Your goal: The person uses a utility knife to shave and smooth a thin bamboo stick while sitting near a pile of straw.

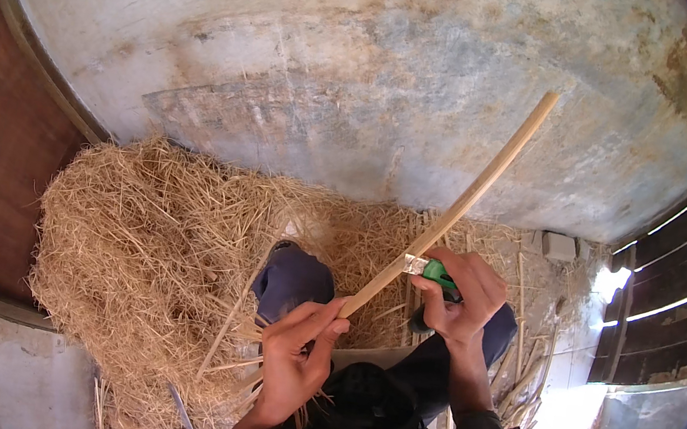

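While the bamboo strip [460,200] is pinched at its lower end by the left hand [298,353], angled up-right over the straw pile [145,248], a green-handled knife [432,269] is gripped w/ the right hand [459,297], blade against strip, prob. for shaving.

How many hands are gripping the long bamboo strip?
2: the left hand holds the bamboo strip at its lower end; the right hand, with a green-handled knife, grips mid-length.

The floor [571,405] is pale concrete, bare at the right. A large heap of dry straw [145,248] covers most of it, and a small grey block [558,245] lies by the wall.
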`<state>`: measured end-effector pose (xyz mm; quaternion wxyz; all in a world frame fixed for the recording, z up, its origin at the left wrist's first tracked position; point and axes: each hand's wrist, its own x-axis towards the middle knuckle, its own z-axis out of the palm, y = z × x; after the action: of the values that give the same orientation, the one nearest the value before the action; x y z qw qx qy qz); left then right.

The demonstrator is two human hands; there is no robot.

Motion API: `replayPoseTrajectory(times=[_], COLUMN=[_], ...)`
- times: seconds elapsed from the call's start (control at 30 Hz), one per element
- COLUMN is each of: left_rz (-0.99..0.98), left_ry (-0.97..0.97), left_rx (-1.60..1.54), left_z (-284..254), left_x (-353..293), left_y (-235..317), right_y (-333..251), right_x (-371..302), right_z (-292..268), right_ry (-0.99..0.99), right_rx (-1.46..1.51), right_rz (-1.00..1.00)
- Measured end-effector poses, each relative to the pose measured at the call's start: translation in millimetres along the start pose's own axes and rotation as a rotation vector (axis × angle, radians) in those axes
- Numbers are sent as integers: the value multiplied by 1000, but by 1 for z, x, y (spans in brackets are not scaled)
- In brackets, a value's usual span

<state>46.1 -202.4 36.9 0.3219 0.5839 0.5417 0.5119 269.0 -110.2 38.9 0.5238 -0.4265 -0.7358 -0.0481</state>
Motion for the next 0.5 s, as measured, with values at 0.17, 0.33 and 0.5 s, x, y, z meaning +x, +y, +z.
replayPoseTrajectory(times=[0.17, 0.33, 0.5], left_rz=[-6, -14, 15], left_ry=[-5, -73, -98], left_rx=[3, 63, 97], left_z=[-4, -7, -10], left_x=[2, 7, 2], left_y=[-2, 13, 23], right_y=[3, 1, -3], right_x=[4, 7, 11], right_z=[6, 8, 1], right_ry=[-12, -48, -66], right_rx=[86, 121, 113], right_rz=[-37, -23, -68])
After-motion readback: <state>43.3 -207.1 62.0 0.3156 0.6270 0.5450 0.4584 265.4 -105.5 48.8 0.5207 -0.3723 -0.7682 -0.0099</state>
